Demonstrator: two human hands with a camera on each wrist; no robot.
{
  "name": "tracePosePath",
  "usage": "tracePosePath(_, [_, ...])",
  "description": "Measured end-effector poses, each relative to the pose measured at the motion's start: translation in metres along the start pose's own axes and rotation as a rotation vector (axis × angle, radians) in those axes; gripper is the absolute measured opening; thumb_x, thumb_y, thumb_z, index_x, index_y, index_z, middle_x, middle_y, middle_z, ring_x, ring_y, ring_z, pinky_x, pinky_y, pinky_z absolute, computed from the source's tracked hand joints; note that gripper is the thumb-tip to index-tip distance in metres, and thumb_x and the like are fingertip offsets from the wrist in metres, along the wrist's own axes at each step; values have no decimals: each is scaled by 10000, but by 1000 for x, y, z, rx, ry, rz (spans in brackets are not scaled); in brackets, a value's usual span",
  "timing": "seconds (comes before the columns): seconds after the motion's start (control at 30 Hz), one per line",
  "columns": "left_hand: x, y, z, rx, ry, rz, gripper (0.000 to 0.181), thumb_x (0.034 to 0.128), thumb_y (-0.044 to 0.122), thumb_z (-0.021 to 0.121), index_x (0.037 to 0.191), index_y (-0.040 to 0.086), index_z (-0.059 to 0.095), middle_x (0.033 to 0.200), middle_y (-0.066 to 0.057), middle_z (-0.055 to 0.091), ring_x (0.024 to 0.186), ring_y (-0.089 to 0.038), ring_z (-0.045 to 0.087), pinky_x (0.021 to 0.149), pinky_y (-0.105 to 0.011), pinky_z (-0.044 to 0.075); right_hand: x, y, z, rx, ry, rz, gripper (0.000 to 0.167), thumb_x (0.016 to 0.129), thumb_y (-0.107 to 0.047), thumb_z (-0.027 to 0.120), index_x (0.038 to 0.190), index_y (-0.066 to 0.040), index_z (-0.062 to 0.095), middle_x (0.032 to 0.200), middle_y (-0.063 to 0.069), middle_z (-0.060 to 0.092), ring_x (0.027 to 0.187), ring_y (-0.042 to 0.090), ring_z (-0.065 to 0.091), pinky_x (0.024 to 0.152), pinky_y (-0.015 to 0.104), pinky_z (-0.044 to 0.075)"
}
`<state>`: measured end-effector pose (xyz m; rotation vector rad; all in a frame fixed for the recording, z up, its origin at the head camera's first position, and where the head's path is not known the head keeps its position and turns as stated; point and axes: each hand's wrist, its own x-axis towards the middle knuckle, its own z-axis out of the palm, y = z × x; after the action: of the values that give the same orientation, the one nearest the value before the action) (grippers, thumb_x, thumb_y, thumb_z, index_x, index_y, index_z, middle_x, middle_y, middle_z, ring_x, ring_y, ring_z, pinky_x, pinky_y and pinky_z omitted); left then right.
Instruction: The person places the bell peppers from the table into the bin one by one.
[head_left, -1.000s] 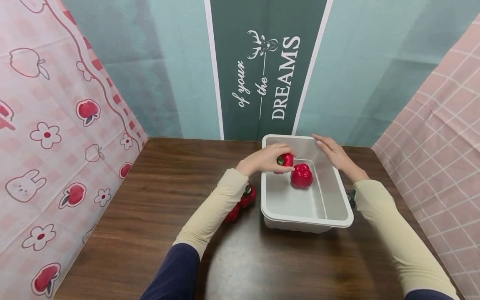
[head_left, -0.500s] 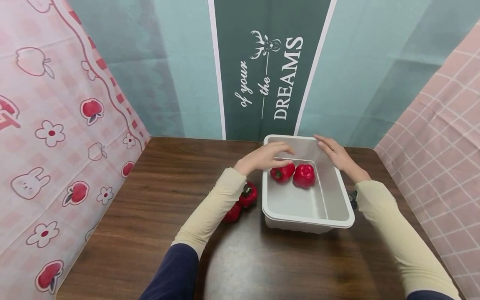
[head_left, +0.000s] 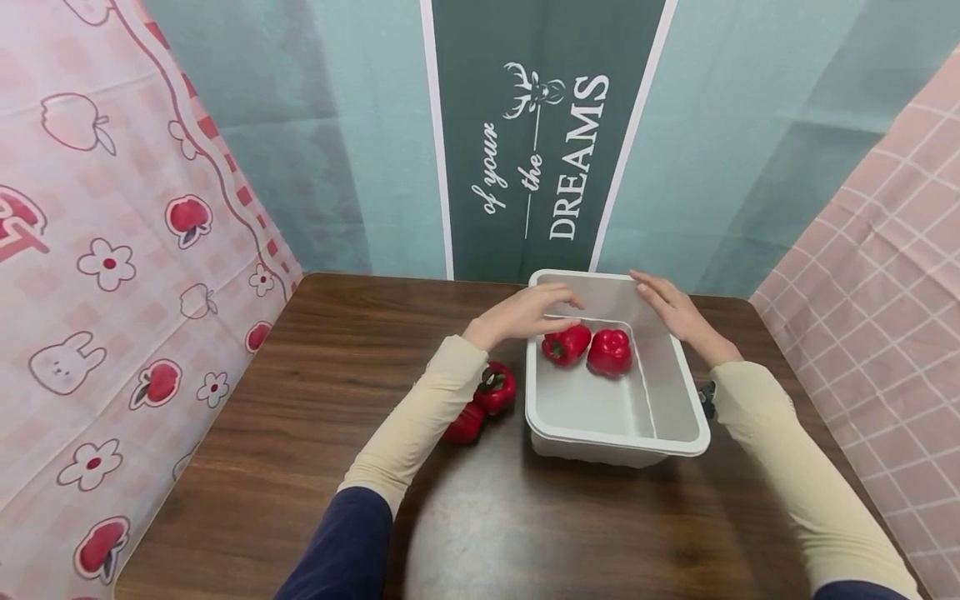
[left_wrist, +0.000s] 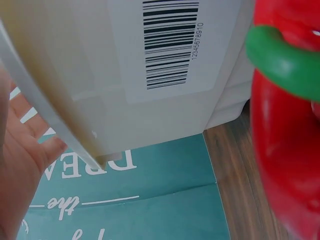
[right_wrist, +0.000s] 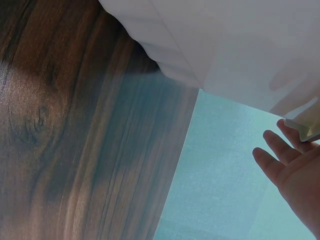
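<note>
- Inside grey bin [head_left: 592,404]: 2 red peppers [head_left: 567,344].
- Overhead: left hand [head_left: 521,317], relaxed, empty.
- Against rim [head_left: 615,440]: right hand [head_left: 675,317], straight-fingered, presumably steadying.
- Leftward on table [head_left: 300,375]: 2 further peppers [head_left: 497,388].

Behind the bin [head_left: 617,440], a dark green band [head_left: 546,140] reads "of your the DREAMS". The bin's outer wall bears a barcode label [left_wrist: 172,55] numbered "12345678910".

glossy smooth red peppers [head_left: 609,352], smooth plastic bin [head_left: 617,440], sheeny wood-grain table [head_left: 300,433], creased cloth backdrop [head_left: 390,150]
</note>
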<state>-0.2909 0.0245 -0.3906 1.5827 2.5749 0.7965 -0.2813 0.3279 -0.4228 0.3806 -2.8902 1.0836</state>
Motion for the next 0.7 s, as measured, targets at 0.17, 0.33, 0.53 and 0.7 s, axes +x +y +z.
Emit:
tracePosePath(0.17, [-2,1,-2,6,1,1,364,876,341,608,1198,174,576,1159,52,559,1058,-42,507,950,-236,437,0,1,0,3,2,3,554,985,-464,291,1464,-186,270,1500,189,223,1362,434,190,1019,679,154])
tracePosePath(0.33, [-5,0,-3,5,6,2,355,878,347,604,1191,183,579,1149,60,559,1052,-33,505,943,-190,422,0,1,0,4,1,-1,552,985,-462,290,1464,-187,272,1501,189,221,1363,434,188,1020,678,152])
tracePosePath(0.53, [-6,-3,-2,18,16,23,337,885,344,594,1181,183,584,1140,67,563,1055,-26,508,949,-198,418,2,2,0,2,15,-13,551,985,-463,295,1456,-178,294,1499,183,234,1366,424,192,1032,665,145])
tracePosePath(0.7, [-9,-3,-3,12,26,23,344,876,348,606,1178,186,582,1136,69,559,1051,-21,509,936,-188,424,1,1,-1,4,19,-15,546,988,-451,298,1455,-167,297,1499,187,233,1367,424,189,1035,662,142])
